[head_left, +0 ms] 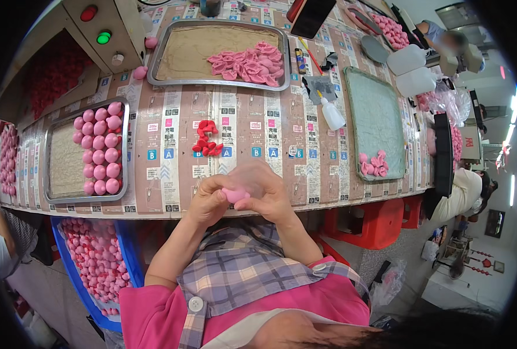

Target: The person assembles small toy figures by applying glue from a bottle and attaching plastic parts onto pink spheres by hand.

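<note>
Close to the table's front edge, a small smooth pink rounded piece [236, 195] is held between my two hands. My left hand [209, 196] pinches its left side with thumb and fingers. The thumb of my right hand [270, 196] presses on the piece from the right, while its upper fingers are smeared by motion. My fingers cover part of the piece, so its full shape is hidden. Just beyond my hands lies a small cluster of red curved pieces [207, 139] on the printed table covering [258, 113].
A tray [60, 168] of pink balls lies left, beside a machine [110, 35] with red and green buttons. Far ahead is a tray [177, 55] of pink petal-like pieces; right, a greenish tray [375, 110] and white squeeze bottle [332, 113]. A blue crate [66, 256] stands below left.
</note>
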Demonstrator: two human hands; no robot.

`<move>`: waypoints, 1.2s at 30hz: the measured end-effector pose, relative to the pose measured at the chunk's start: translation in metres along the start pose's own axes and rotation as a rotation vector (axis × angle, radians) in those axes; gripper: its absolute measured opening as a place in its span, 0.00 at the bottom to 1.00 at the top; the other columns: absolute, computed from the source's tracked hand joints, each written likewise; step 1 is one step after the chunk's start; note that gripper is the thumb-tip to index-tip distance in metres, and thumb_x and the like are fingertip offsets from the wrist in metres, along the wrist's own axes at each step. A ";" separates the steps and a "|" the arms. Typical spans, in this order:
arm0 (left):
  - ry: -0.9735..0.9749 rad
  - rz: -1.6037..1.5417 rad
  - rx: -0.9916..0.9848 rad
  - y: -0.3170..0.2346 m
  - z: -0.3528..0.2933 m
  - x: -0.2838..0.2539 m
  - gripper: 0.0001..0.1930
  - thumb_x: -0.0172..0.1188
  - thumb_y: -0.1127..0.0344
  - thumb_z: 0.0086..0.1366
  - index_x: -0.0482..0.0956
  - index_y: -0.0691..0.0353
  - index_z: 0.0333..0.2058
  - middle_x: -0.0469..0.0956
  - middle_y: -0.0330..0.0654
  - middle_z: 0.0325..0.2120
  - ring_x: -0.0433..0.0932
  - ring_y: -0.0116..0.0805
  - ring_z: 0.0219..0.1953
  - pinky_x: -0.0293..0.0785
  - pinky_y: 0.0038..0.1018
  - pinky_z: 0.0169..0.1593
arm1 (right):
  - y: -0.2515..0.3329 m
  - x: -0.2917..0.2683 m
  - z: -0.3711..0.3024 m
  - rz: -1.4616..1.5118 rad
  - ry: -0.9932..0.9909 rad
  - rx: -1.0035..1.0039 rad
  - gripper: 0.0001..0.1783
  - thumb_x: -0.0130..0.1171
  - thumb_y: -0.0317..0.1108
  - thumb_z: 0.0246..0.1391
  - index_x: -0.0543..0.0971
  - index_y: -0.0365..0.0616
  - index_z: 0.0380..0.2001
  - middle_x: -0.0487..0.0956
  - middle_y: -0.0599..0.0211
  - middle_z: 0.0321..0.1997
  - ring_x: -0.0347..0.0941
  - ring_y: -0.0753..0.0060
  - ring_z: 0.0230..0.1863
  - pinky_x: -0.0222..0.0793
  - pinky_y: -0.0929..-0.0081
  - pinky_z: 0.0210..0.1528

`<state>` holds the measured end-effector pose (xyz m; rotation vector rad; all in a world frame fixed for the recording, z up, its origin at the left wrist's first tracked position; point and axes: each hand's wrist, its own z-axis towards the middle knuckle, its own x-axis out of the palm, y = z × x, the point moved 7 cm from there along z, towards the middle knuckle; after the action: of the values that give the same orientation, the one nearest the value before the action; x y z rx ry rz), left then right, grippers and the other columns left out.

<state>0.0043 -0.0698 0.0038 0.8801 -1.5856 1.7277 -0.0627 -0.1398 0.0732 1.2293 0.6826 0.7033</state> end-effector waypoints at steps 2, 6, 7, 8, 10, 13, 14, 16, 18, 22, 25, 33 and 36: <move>0.006 -0.101 0.010 -0.001 0.001 0.004 0.10 0.55 0.57 0.55 0.70 0.54 0.33 0.71 0.47 0.36 0.69 0.40 0.43 0.60 0.36 0.51 | 0.009 0.000 0.002 -0.111 -0.006 -0.063 0.21 0.67 0.37 0.28 0.75 0.43 0.30 0.74 0.66 0.34 0.67 0.67 0.39 0.63 0.74 0.37; 0.015 -0.209 0.058 -0.002 0.004 0.011 0.11 0.55 0.60 0.55 0.70 0.58 0.34 0.73 0.42 0.33 0.72 0.37 0.40 0.66 0.31 0.45 | 0.019 0.000 0.002 -0.199 -0.051 -0.179 0.21 0.68 0.37 0.27 0.75 0.42 0.29 0.74 0.66 0.31 0.67 0.67 0.37 0.63 0.75 0.36; 0.018 -0.222 0.056 -0.002 0.004 0.012 0.10 0.55 0.61 0.55 0.70 0.57 0.34 0.73 0.41 0.33 0.71 0.36 0.40 0.66 0.31 0.45 | 0.019 -0.001 0.001 -0.188 -0.064 -0.164 0.21 0.67 0.37 0.27 0.75 0.41 0.29 0.74 0.65 0.31 0.67 0.67 0.36 0.62 0.75 0.36; 0.020 -0.235 0.054 -0.002 0.005 0.013 0.10 0.55 0.61 0.55 0.70 0.57 0.34 0.73 0.41 0.33 0.71 0.36 0.40 0.66 0.30 0.44 | 0.019 -0.001 0.001 -0.178 -0.077 -0.148 0.21 0.67 0.37 0.27 0.75 0.41 0.28 0.73 0.65 0.30 0.67 0.66 0.36 0.62 0.75 0.36; 0.020 -0.256 0.051 0.001 0.005 0.014 0.10 0.54 0.61 0.56 0.70 0.57 0.34 0.73 0.41 0.33 0.71 0.35 0.40 0.66 0.30 0.44 | 0.018 -0.002 -0.001 -0.186 -0.088 -0.162 0.20 0.67 0.37 0.27 0.75 0.40 0.28 0.73 0.65 0.30 0.67 0.66 0.36 0.62 0.75 0.36; 0.028 -0.283 0.045 0.001 0.006 0.016 0.09 0.54 0.60 0.56 0.69 0.56 0.33 0.72 0.41 0.33 0.70 0.35 0.40 0.66 0.29 0.44 | 0.022 -0.002 -0.002 -0.203 -0.104 -0.175 0.20 0.67 0.37 0.28 0.75 0.40 0.28 0.73 0.65 0.30 0.67 0.66 0.36 0.62 0.74 0.36; 0.038 -0.288 0.042 0.001 0.006 0.017 0.09 0.54 0.60 0.56 0.69 0.56 0.33 0.72 0.41 0.33 0.70 0.34 0.40 0.65 0.29 0.44 | 0.022 -0.003 -0.002 -0.213 -0.109 -0.175 0.20 0.66 0.37 0.28 0.75 0.40 0.28 0.73 0.65 0.30 0.67 0.65 0.36 0.62 0.74 0.36; 0.042 -0.288 0.042 0.001 0.006 0.018 0.09 0.53 0.59 0.56 0.69 0.56 0.33 0.72 0.42 0.33 0.70 0.34 0.40 0.65 0.29 0.44 | 0.022 -0.002 -0.002 -0.218 -0.109 -0.186 0.20 0.66 0.37 0.28 0.75 0.40 0.28 0.73 0.64 0.30 0.67 0.65 0.36 0.62 0.74 0.36; 0.045 -0.288 0.042 0.000 0.006 0.019 0.09 0.53 0.59 0.56 0.69 0.56 0.33 0.72 0.42 0.33 0.70 0.34 0.40 0.65 0.29 0.44 | 0.022 -0.002 -0.003 -0.223 -0.109 -0.198 0.19 0.66 0.37 0.28 0.75 0.40 0.28 0.73 0.64 0.30 0.67 0.65 0.36 0.62 0.74 0.36; 0.056 -0.272 0.041 -0.001 0.007 0.022 0.10 0.53 0.59 0.57 0.68 0.56 0.33 0.72 0.43 0.33 0.70 0.34 0.40 0.65 0.29 0.44 | 0.023 -0.003 -0.004 -0.207 -0.119 -0.197 0.19 0.66 0.38 0.29 0.75 0.40 0.28 0.73 0.64 0.30 0.67 0.65 0.36 0.61 0.74 0.38; 0.057 -0.276 0.035 0.000 0.007 0.023 0.10 0.53 0.59 0.57 0.68 0.56 0.33 0.72 0.43 0.33 0.70 0.34 0.40 0.65 0.29 0.44 | 0.024 -0.004 -0.005 -0.213 -0.129 -0.200 0.19 0.65 0.39 0.29 0.75 0.40 0.28 0.73 0.64 0.30 0.67 0.65 0.36 0.61 0.73 0.38; 0.047 -0.250 0.025 -0.005 0.007 0.024 0.10 0.52 0.58 0.57 0.68 0.57 0.34 0.71 0.41 0.33 0.70 0.32 0.39 0.64 0.28 0.44 | 0.023 -0.004 -0.006 -0.236 -0.119 -0.193 0.19 0.65 0.38 0.30 0.75 0.40 0.29 0.73 0.64 0.32 0.67 0.64 0.37 0.61 0.72 0.40; 0.044 0.004 -0.022 -0.017 0.008 0.021 0.11 0.53 0.62 0.57 0.68 0.59 0.37 0.70 0.40 0.34 0.69 0.30 0.40 0.62 0.26 0.45 | 0.017 -0.008 -0.005 -0.125 -0.092 -0.092 0.19 0.65 0.36 0.31 0.74 0.41 0.31 0.73 0.64 0.34 0.66 0.63 0.39 0.61 0.70 0.43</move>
<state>0.0061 -0.0766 0.0308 0.8228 -1.5755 1.7179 -0.0728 -0.1397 0.0900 1.1177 0.6381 0.5651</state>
